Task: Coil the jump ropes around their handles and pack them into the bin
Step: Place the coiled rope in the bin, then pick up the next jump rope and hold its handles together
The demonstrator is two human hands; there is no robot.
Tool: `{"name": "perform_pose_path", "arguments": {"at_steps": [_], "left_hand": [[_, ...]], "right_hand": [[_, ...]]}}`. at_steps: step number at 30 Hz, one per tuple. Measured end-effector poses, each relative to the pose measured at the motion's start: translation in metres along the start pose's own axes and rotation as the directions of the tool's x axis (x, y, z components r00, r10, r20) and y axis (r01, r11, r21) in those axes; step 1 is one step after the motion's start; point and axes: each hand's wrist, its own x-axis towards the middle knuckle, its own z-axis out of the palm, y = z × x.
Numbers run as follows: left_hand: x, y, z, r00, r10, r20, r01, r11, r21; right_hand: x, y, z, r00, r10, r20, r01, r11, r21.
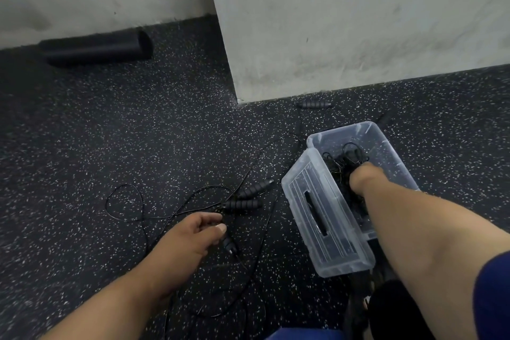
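Your right hand pressed a coiled jump rope into the clear bin, fingers hidden, while your left hand pinched a handle whose loose cord risked tangling with neighbouring handles.

Right hand inside clear bin, left hand gripping black handle, speckled floor

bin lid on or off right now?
Off. The clear lid leans against the bin, whose top is open; the right hand reaches inside onto coiled rope.
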Motion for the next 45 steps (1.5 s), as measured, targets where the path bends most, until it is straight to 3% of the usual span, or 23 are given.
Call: {"name": "perform_pose_path", "arguments": {"at_steps": [5,11,14,16,19,22,24,26,31,45], "left_hand": [[-0.011,-0.002,-0.004,0.999,0.033,-0.016,-0.032,0.999,0.02],[-0.023,-0.004,-0.009,0.997,0.06,-0.04,-0.06,0.998,0.016],[-0.029,-0.007,-0.012,0.997,0.068,-0.046,-0.068,0.998,0.007],[-0.033,-0.009,-0.014,0.997,0.066,-0.05,-0.066,0.998,-0.002],[-0.039,-0.011,-0.018,0.996,0.065,-0.057,-0.067,0.997,-0.027],[-0.04,-0.015,-0.021,0.997,0.057,-0.056,-0.059,0.997,-0.044],[-0.04,-0.021,-0.025,0.997,0.045,-0.058,-0.047,0.998,-0.042],[-0.036,-0.027,-0.03,0.998,0.029,-0.06,-0.032,0.998,-0.048],[-0.029,-0.041,-0.042,0.999,-0.013,-0.043,0.012,1.0,-0.028],[-0.008,-0.048,-0.069,0.998,-0.06,-0.033,0.059,0.998,-0.022]], "right_hand": [[-0.033,-0.004,0.002,0.994,-0.078,-0.072,0.083,0.994,0.077],[-0.064,-0.009,-0.002,0.952,-0.07,-0.297,0.197,0.884,0.424],[-0.098,-0.035,-0.011,0.876,-0.188,-0.445,0.374,0.847,0.379],[-0.118,-0.063,-0.01,0.832,-0.316,-0.457,0.485,0.814,0.32],[-0.145,-0.104,0.008,0.787,-0.499,-0.363,0.599,0.76,0.253],[-0.156,-0.131,0.043,0.766,-0.64,-0.061,0.643,0.765,0.042],[-0.157,-0.145,0.07,0.761,-0.626,0.168,0.645,0.759,-0.091],[-0.15,-0.155,0.095,0.777,-0.563,0.281,0.62,0.762,-0.186],[-0.136,-0.178,0.122,0.802,-0.488,0.346,0.589,0.743,-0.317],[-0.108,-0.221,0.15,0.805,-0.464,0.37,0.586,0.718,-0.375]]}}
